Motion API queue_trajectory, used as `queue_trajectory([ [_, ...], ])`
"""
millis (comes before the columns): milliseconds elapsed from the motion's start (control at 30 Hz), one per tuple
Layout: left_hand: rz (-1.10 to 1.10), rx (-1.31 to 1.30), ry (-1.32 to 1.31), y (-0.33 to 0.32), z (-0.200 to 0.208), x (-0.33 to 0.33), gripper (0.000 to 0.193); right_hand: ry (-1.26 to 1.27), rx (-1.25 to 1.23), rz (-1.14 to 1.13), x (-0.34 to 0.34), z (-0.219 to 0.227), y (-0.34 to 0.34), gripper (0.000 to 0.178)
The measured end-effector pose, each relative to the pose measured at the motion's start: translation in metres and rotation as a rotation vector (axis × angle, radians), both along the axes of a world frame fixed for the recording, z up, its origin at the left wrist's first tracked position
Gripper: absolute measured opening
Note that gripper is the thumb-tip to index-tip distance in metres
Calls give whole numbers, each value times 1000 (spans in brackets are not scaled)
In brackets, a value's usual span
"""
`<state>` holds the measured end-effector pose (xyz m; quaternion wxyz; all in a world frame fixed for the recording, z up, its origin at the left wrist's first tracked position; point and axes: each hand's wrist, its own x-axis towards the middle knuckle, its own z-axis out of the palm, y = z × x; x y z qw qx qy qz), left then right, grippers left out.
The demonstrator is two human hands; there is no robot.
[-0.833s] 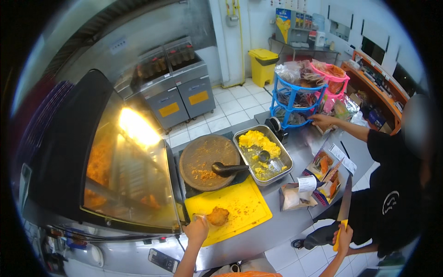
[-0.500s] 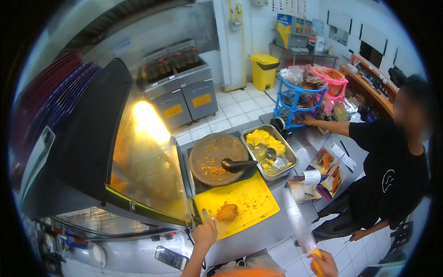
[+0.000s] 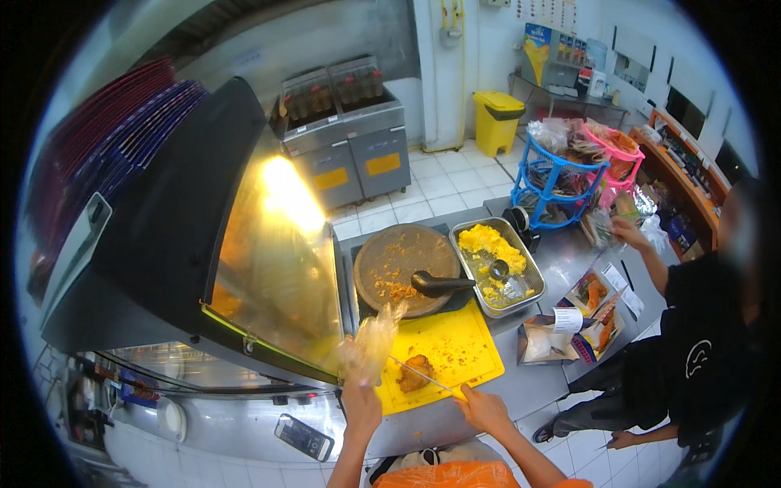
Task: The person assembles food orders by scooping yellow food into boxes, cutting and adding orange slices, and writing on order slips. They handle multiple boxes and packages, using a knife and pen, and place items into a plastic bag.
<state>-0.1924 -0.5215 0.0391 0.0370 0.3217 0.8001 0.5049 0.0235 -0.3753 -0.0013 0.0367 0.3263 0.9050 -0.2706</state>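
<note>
My right hand (image 3: 486, 409) grips a broad-bladed knife (image 3: 427, 376) with a yellow handle. The blade shows nearly edge-on and passes over a piece of fried, breaded food (image 3: 413, 375). That piece lies on a yellow cutting board (image 3: 480, 346) scattered with crumbs. Beside it, my left hand (image 3: 362, 398) is raised over the board's left edge. Loose clear plastic (image 3: 374, 342) covers or hangs from its fingers, which are blurred, so I cannot tell how they are held. Behind the board, a black-handled utensil (image 3: 439, 283) rests on a round chopping block (image 3: 399, 256) with crumbs.
A metal tray (image 3: 533, 297) of yellow food holds a small ladle. Open food boxes (image 3: 543, 343) stand to its right. A lit glass cabinet (image 3: 281, 276) borders my left side. A phone (image 3: 303, 437) lies near me. A co-worker (image 3: 691, 325) stands at right beside a blue rack (image 3: 561, 183).
My right hand has brought the knife from the right onto the fried piece. My left hand has lifted off it, its plastic flaring upward. The co-worker's hand has left the blue rack, and the view has shifted.
</note>
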Motion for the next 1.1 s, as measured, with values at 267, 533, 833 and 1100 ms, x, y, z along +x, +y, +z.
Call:
queue_trajectory([
  [267,-632,-216,273,109,-98,-68,54,-161,0,147,-6,17,14,37],
  [533,-686,-297,239,114,-133,-70,76,-180,-48,144,-5,-7,20,33],
  [833,-634,-230,368,99,-115,-79,75,-97,-166,150,-10,-29,23,34],
  [1100,-656,-200,246,121,-119,-70,76,-246,-166,154,-15,15,36,36],
])
